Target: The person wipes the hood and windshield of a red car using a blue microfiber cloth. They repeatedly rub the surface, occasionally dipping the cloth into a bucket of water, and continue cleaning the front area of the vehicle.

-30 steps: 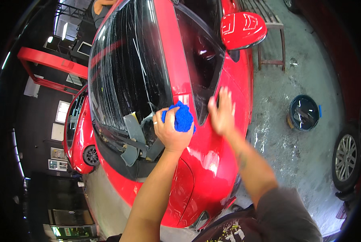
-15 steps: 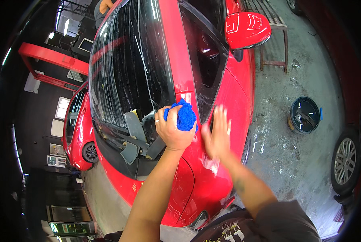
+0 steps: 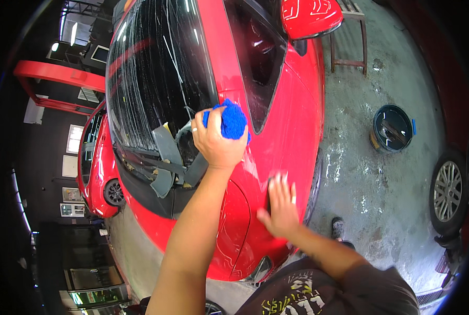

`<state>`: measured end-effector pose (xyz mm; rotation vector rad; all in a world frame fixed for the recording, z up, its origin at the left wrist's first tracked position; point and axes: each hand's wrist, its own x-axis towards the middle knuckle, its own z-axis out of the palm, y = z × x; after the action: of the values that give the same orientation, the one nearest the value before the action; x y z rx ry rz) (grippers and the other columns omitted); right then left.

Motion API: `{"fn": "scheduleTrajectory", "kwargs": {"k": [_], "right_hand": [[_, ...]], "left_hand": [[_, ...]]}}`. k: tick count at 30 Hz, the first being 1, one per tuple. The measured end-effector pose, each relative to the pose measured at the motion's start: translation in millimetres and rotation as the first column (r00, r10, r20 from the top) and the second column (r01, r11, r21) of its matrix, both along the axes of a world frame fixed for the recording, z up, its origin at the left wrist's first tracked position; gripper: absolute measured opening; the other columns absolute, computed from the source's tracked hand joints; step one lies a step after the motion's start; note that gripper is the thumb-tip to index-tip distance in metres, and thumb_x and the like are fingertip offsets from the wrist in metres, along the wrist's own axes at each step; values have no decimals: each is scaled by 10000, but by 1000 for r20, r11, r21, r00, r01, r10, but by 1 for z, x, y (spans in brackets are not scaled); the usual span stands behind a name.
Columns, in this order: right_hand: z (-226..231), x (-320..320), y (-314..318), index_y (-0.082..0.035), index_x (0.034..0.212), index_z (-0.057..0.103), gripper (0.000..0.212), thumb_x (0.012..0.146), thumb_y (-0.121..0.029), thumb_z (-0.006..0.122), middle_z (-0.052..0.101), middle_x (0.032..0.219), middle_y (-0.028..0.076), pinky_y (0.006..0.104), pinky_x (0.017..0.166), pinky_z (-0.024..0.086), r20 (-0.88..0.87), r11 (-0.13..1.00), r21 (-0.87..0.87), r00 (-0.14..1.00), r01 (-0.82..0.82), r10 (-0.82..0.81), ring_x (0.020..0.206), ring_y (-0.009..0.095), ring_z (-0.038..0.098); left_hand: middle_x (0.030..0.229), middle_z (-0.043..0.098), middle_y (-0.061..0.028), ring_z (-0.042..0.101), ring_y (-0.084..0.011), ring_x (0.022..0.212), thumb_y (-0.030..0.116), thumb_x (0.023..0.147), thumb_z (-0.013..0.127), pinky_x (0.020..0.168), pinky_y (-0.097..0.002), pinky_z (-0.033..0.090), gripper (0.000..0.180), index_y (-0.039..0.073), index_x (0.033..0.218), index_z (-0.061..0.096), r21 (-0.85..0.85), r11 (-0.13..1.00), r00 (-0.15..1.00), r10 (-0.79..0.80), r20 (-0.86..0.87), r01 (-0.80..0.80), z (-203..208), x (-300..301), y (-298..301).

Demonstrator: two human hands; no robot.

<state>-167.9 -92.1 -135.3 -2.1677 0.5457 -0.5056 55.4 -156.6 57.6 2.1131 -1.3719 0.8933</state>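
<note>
My left hand [image 3: 220, 142] is closed around a bunched blue cloth [image 3: 233, 122], over the red pillar beside the windshield [image 3: 158, 79]. My right hand [image 3: 280, 207] lies flat on the red car's front fender [image 3: 292, 152], fingers stretched out and slightly blurred. A dark edge [image 3: 269, 193] shows along its fingers; I cannot tell whether it is a thin pad or a shadow. Wet, shiny patches mark the paint between my hands. Several torn grey sheets [image 3: 166, 144] lie at the windshield's base, left of my left hand. Whitish streaks run down the glass.
The side mirror [image 3: 312, 18] juts out at the top. On the wet floor to the right stand a dark bucket [image 3: 377, 137] with water and dark strips in it, and a metal bench [image 3: 350, 64]. Another red car [image 3: 95, 181] and a red lift frame [image 3: 61, 73] are left.
My right hand has slid down the fender toward me, away from the side window's corner. My left hand still grips the blue cloth. The view has shifted, and a shoe now shows at lower right.
</note>
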Motion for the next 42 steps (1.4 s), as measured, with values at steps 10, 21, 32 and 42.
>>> {"fn": "scheduleTrajectory", "kwargs": {"k": [10,21,32,42], "right_hand": [[29,82,-146,25,1826,247,959,1187,-680,362,214,1916,262,613,1441,91,18,928,48,929,369,-370,1797,382,172],[7,33,-16,49,1796,311,915,1189,-627,423,318,1885,253,646,1437,37,127,928,-67,926,366,-356,1785,392,216],[-22,-62,179,30,1815,288,1000,1142,-676,508,267,1904,255,724,1408,52,-72,990,-142,997,-9,-1,1796,381,191],[-20,-24,128,52,1816,252,1030,1148,-693,495,253,1902,275,646,1436,48,2,970,-134,979,202,-203,1789,399,207]], "left_hand": [[1252,687,-203,696,-491,1175,284,732,1022,998,-609,579,600,106,1232,742,-20,1000,999,13,31,-13,-9,-10,-14],[1220,683,-174,674,-450,1149,248,733,996,975,-580,581,503,185,1188,791,209,976,983,-94,158,60,-8,-34,36],[1166,675,-141,690,-410,1072,172,706,966,897,-536,586,506,154,1171,769,279,938,976,-219,24,204,-57,-66,239],[1251,690,-183,676,-429,1167,157,724,950,977,-542,566,561,132,1253,761,140,974,983,-181,-4,180,-75,-64,241]]}}
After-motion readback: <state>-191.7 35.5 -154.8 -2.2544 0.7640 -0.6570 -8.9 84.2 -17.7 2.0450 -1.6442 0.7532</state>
